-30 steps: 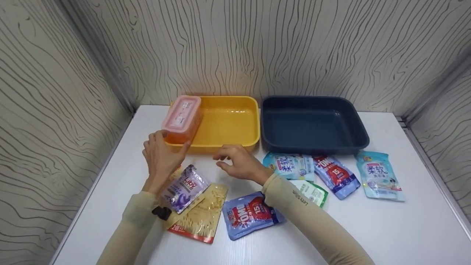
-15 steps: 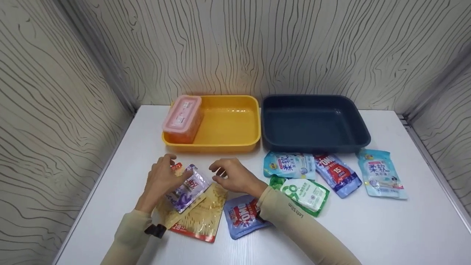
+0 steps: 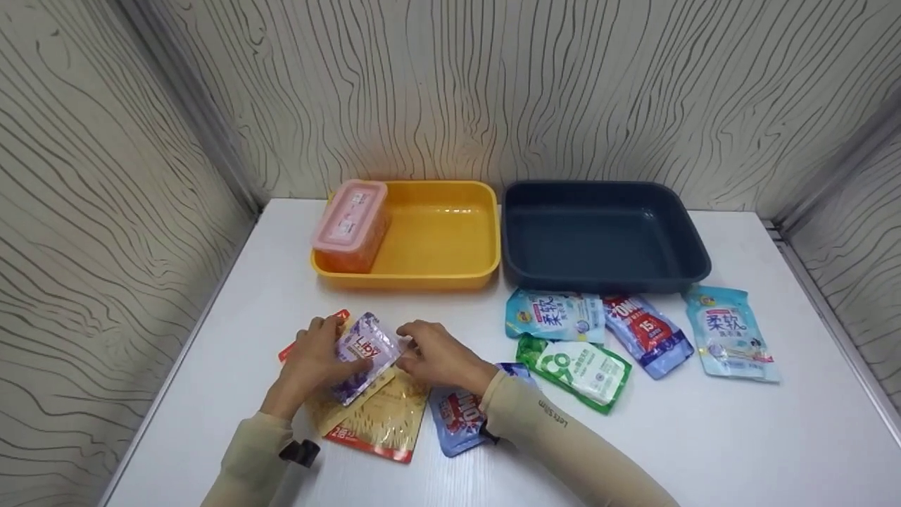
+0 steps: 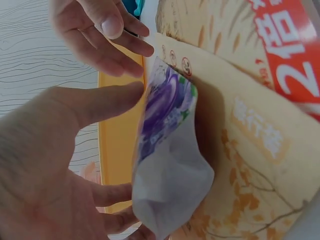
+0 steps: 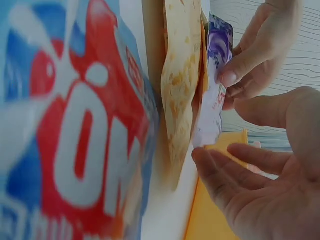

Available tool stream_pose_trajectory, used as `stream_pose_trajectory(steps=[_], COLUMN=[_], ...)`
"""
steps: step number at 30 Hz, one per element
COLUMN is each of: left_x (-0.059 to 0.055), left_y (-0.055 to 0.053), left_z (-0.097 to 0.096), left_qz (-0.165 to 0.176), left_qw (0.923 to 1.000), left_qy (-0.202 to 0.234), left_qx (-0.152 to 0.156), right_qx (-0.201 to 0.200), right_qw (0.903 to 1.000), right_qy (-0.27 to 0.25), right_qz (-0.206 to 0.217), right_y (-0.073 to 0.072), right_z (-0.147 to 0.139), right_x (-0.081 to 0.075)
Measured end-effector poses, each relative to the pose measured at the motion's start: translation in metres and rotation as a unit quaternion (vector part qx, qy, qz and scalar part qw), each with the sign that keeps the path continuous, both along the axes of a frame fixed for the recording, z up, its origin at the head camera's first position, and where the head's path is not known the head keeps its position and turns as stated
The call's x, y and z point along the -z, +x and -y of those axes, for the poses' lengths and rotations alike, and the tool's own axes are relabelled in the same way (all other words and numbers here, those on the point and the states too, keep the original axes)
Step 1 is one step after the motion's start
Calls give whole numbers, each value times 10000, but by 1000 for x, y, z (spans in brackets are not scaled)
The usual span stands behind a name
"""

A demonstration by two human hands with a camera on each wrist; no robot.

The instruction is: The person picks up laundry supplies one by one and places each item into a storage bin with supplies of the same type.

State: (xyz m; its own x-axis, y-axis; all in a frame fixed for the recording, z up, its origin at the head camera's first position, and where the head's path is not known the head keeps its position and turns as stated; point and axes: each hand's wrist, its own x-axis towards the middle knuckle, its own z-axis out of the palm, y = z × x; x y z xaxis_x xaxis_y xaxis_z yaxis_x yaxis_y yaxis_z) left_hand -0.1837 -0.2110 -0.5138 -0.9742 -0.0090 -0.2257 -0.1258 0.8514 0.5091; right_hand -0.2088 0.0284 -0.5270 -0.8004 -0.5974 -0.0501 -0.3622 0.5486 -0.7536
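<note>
Purple and glossy, the small pouch (image 3: 369, 345) is pinched by the left hand (image 3: 306, 366), thumb across its printed face, fingers at its left edge. The right hand (image 3: 436, 355) stands loosely bent, thumb apart from the fingers, a fingertip touching the pouch's right end. Gold pouches (image 3: 387, 419) lie beneath; a blue pouch (image 3: 454, 419) is just beside them, partly covered by the right sleeve (image 3: 563, 443). Farther out on the worktop (image 3: 704, 443), a yellow tray (image 3: 440, 239) holds a pink-lidded box (image 3: 352, 218).
</note>
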Motion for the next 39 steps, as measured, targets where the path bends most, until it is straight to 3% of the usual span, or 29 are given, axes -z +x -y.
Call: stream_pose_trajectory(steps=[6, 10, 14, 19, 26, 34, 36, 39], left_x=[0, 1, 2, -1, -2, -6, -6, -6], left_y=[-1, 0, -1, -2, -1, -2, -3, -6], left_z=[-1, -3, -5, -4, -2, -5, -7, -9], left_qz=[34, 149, 288, 424, 662, 874, 875, 824], left_qw=[9991, 9967, 9955, 9962, 9926, 9850, 9820, 9778], left_qy=[402, 739, 833, 738, 1013, 1475, 1660, 1909], left_qx=[-109, -293, -356, -204, -111, -195, -218, -266], right_qx=[53, 96, 240, 487, 846, 1405, 1573, 1800], right_qw=[9992, 9989, 9993, 9969, 9890, 9691, 9589, 9344], right_qy=[338, 279, -55, -577, -1085, -1659, -1845, -2204], right_qz=[213, 361, 290, 231, 536, 1169, 1476, 2143], right_y=[0, 0, 0, -1, -2, -2, -2, -1], right_z=[4, 6, 6, 6, 7, 4, 4, 3], right_x=[3, 5, 6, 6, 7, 9, 9, 8])
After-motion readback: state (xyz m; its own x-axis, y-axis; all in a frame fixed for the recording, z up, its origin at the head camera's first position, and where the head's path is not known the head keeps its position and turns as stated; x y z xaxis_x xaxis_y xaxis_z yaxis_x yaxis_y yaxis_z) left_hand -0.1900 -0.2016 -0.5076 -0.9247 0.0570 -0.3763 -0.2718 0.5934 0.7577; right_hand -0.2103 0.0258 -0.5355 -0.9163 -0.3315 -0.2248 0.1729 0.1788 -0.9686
